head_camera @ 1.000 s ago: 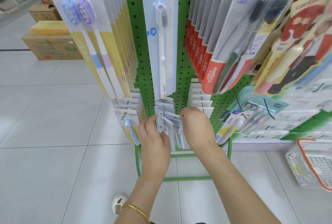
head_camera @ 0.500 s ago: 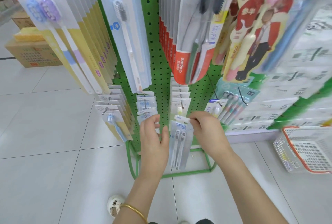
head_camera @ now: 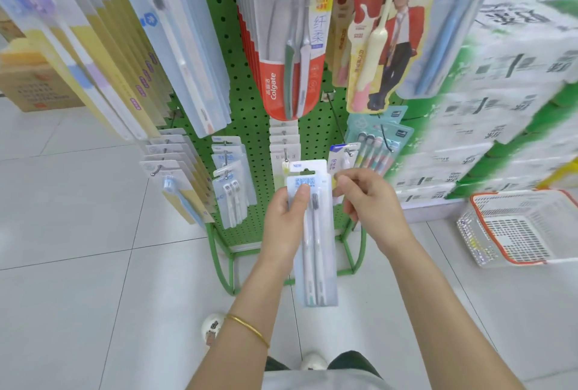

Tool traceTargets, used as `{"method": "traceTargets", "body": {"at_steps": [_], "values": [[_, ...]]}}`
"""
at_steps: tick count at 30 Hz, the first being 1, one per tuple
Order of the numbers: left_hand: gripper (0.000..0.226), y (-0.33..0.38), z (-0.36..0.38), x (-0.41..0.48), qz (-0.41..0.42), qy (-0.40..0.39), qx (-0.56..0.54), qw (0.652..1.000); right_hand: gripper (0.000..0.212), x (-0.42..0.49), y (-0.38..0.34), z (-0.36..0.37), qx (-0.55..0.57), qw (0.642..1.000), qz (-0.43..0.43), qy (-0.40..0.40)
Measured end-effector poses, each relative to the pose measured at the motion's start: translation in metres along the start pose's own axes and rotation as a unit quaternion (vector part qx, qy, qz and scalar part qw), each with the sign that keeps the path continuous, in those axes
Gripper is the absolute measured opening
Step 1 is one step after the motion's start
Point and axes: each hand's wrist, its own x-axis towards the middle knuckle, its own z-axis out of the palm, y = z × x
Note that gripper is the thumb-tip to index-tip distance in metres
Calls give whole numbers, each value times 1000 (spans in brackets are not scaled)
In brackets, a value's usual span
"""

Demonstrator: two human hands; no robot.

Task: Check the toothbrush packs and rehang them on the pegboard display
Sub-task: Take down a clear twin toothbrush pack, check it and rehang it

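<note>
A clear-and-blue toothbrush pack [head_camera: 316, 252] with two brushes hangs upright in front of the green pegboard [head_camera: 250, 114], off its hook. My left hand [head_camera: 286, 223] grips it near the top, thumb across the printed card. A white "NEW" header [head_camera: 308, 167] shows just above that card. My right hand [head_camera: 370, 202] hovers beside the pack's upper right corner with curled fingers. Whether those fingertips touch the pack is unclear. Matching packs [head_camera: 233, 192] hang on a low peg to the left.
Rows of larger toothbrush packs, among them a red Colgate one [head_camera: 291, 45], hang overhead and crowd the view. A bare peg [head_camera: 333, 111] juts out on the right. A white-and-orange basket [head_camera: 516, 227] sits on the floor right, cardboard boxes [head_camera: 34, 89] far left.
The pack has come off the low peg and toward me. My left hand now grips it, while my right hand has drifted off its top to the right.
</note>
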Motion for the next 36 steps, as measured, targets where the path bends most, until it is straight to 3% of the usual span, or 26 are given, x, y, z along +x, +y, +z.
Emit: {"method": "traceTargets", "body": {"at_steps": [6, 13, 18, 28, 32, 36], "values": [[58, 9, 12, 8, -41, 36, -31, 998, 21, -27, 26, 2, -12, 997, 51, -63], [24, 12, 24, 0, 54, -35, 95, 993, 25, -25, 32, -6, 5, 999, 37, -6], [24, 4, 26, -12, 71, -113, 171, 976, 25, -25, 34, -9, 71, 995, 59, 33], [61, -14, 25, -30, 39, -277, 229, 932, 34, -17, 39, -38, 176, 956, 89, 216], [93, -15, 23, -32, 48, -291, 279, 914, 36, -17, 44, -42, 199, 936, 107, 271], [92, -10, 23, -33, 134, -261, 403, 867, 31, -16, 48, -41, 220, 921, 125, 297]]}}
